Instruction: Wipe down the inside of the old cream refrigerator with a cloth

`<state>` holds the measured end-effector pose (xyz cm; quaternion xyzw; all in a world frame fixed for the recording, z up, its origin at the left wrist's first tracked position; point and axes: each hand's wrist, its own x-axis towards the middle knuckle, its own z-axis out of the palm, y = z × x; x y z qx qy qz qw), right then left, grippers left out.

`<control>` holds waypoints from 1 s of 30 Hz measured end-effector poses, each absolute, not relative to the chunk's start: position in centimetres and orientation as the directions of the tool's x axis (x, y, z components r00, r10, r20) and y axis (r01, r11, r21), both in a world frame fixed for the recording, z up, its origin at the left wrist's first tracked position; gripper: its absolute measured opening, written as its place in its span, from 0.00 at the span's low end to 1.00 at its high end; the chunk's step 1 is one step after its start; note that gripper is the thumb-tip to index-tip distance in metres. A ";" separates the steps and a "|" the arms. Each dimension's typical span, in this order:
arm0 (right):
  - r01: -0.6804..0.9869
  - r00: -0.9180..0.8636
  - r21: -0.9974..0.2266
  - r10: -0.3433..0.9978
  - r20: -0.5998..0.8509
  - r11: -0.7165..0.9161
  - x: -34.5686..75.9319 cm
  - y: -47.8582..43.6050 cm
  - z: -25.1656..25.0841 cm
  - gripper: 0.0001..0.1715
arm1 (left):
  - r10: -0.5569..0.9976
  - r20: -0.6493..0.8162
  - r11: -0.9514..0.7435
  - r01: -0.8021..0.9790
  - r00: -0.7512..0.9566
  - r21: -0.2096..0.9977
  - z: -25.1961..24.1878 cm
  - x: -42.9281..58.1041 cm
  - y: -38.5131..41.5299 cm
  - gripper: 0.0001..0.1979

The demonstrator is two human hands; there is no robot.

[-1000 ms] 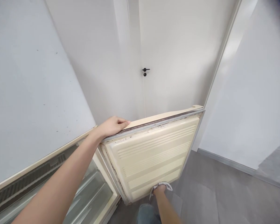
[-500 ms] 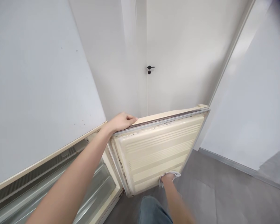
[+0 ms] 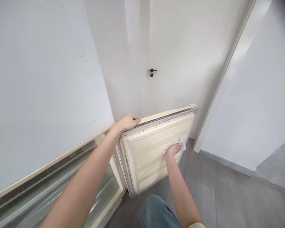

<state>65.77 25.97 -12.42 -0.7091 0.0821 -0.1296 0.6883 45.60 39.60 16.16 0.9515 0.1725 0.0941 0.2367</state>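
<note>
A cream freezer door (image 3: 152, 139) stands swung open, its ribbed inner panel facing me. My left hand (image 3: 129, 122) is closed over the door's top edge near the hinge side, fingers hooked behind it and partly hidden. Against the inner panel, toward its free side, my right hand (image 3: 173, 149) presses a white cloth (image 3: 182, 144). The cloth shows around the fingers. A grey seal with dark, dirty marks runs along the door's upper edge. To the left is the open freezer compartment (image 3: 104, 186), with clear drawer fronts inside.
Above the compartment, the white upper surface of the appliance (image 3: 49, 95) fills the left. Behind the freezer door is a white room door with a black handle (image 3: 152, 70). A white wall (image 3: 256, 104) borders the grey floor (image 3: 209, 190) at right. My knee (image 3: 159, 210) is below.
My right hand has moved up the inner panel with the cloth. The freezer door has swung slightly, its free edge now further left. My left hand keeps its hold on the top edge.
</note>
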 end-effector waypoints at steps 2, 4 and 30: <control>0.043 0.933 -0.999 -0.357 0.047 -0.018 65.3 26.5 -10.7 0.39 | 0.374 0.108 -0.829 0.280 0.921 0.484 16.1 45.6 39.6 0.25; 0.081 0.924 -0.997 -0.374 0.076 -0.005 64.2 27.0 -9.5 0.40 | 0.373 0.120 -0.830 0.273 0.920 0.485 16.1 45.6 39.5 0.25; 0.939 0.245 -0.187 0.181 0.952 -0.290 45.4 32.3 -10.8 0.41 | 0.341 0.128 -0.825 0.232 0.931 0.515 16.1 45.6 39.5 0.26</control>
